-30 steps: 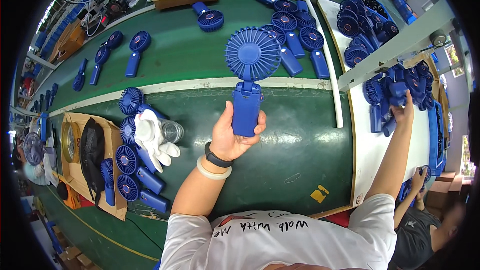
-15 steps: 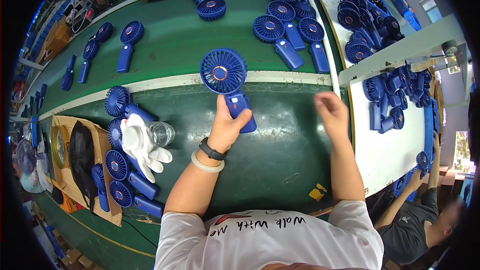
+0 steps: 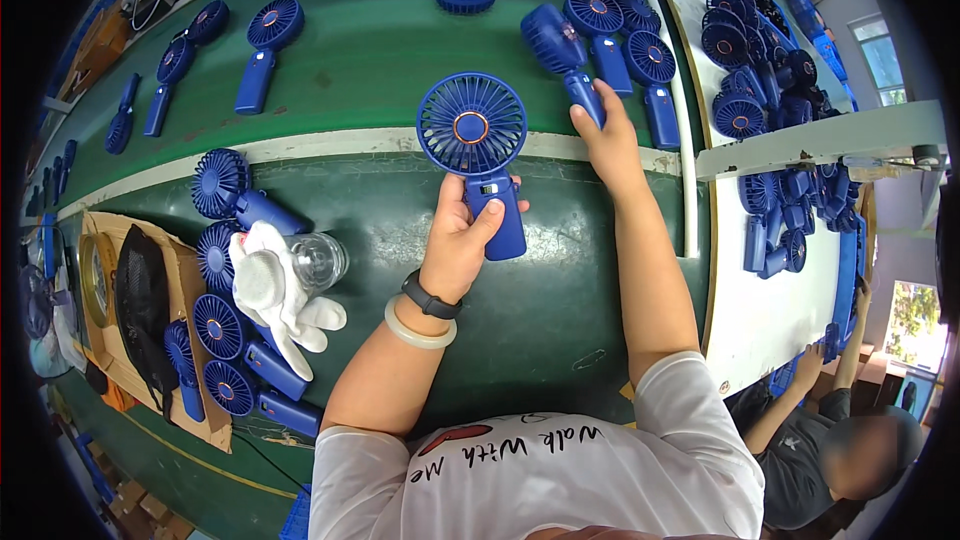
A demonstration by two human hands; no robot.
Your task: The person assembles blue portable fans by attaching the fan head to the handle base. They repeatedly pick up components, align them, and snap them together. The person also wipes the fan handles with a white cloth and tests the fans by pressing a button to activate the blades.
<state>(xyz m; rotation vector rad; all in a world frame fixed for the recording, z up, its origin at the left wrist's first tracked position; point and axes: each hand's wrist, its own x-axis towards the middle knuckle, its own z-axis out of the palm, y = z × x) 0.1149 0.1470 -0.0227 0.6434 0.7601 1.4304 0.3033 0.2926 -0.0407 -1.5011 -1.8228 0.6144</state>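
Note:
My left hand is closed round the handle of a blue handheld fan. That fan stands with its round grille up and facing me, its thumb-side panel lit. Farther right, my right hand has its fingers on the handle of a second handheld fan, which is tilted with its head turned away to the left. Several more blue fans lie just beside and behind it on the green belt.
White gloves, a clear jar and several fans lie at left by a cardboard tray. A white rail and metal beam bound the right side; piled fans and a co-worker are beyond.
My right hand has reached forward and left from above the bench and taken a fan's handle on the belt, turning that fan. The left hand still holds its fan, slightly shifted right.

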